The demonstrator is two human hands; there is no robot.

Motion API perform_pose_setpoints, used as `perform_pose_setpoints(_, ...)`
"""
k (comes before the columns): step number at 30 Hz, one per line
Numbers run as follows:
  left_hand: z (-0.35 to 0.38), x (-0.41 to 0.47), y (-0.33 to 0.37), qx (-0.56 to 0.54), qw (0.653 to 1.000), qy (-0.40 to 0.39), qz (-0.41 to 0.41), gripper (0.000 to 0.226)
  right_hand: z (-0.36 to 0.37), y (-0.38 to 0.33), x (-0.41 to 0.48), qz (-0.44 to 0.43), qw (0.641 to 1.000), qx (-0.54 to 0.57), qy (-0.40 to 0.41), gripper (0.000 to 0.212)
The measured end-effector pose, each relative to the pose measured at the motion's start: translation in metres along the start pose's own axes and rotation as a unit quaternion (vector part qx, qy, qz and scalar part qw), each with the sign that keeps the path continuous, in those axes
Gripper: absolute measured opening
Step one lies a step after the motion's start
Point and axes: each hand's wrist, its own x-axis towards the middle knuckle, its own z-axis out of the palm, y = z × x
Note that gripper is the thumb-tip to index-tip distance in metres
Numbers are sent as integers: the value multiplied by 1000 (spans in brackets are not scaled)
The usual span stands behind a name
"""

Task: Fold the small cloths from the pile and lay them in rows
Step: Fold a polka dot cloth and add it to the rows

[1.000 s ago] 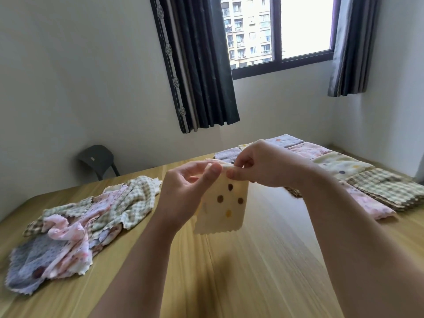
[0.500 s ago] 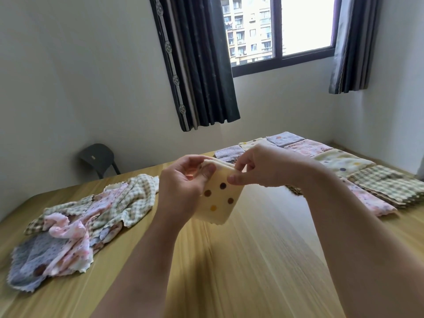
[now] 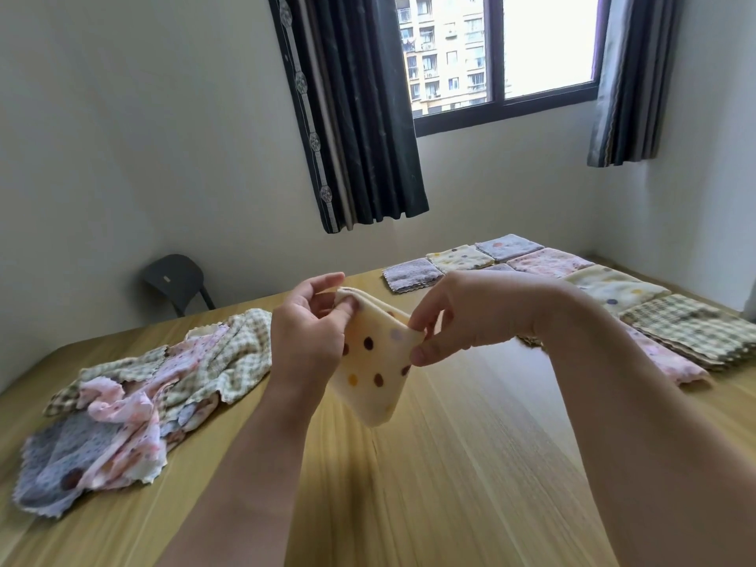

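A cream cloth with coloured dots point(image 3: 374, 370) hangs folded in the air above the wooden table point(image 3: 450, 464). My left hand point(image 3: 311, 333) pinches its upper left corner. My right hand point(image 3: 462, 317) pinches its right edge between thumb and fingers. The pile of unfolded cloths point(image 3: 139, 394), checked, pink and grey, lies on the table to the left. Folded cloths point(image 3: 613, 292) lie in rows at the back right of the table, partly hidden behind my right forearm.
A dark chair point(image 3: 176, 280) stands behind the table near the wall. Dark curtains point(image 3: 356, 116) hang beside the window point(image 3: 491, 55). The white wall on the right runs close to the rows of folded cloths.
The dotted cloth has been folded smaller and tilted, its lower corner now pointing down. My hands have shifted slightly apart along its top edge.
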Motion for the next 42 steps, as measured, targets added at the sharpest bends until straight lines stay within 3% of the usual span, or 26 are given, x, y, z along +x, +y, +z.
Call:
perform_pose_setpoints(3, 0, 1, -2, -25, 999, -15, -36, 22, -1, -5, -2, -16, 1000, 11, -5, 17)
perform_pose_setpoints(10, -1, 3, -2, -52, 997, -22, -49, 27, 5, -4, 6, 69, 994, 6, 81, 50)
perform_pose_setpoints(20, 3, 3, -6, -71, 994, -6, -85, 25, 9, -7, 10, 104, 989, 15, 106, 52)
perform_pose_setpoints(23, 2, 6, -9, -76, 991, 8, -105, 24, 8, -3, 11, 90, 986, 95, 106, 40)
perform_pose_setpoints(27, 2, 7, -11, -51, 993, 11, -102, 22, 12, 0, 14, 92, 953, 248, 147, 21)
perform_pose_setpoints(32, 8, 6, -22, -10, 995, 25, -95, 21, 23, -7, 26, 132, 912, 333, 198, 18)
perform_pose_setpoints(37, 15, 2, -43, 45, 994, 44, -85, 23, 42, -5, 40, 148, 933, 216, 248, 23)
perform_pose_setpoints(42, 20, -3, -63, 116, 987, 29, -104, 26, 69, 13, 56, 173, 953, 131, 213, 27)
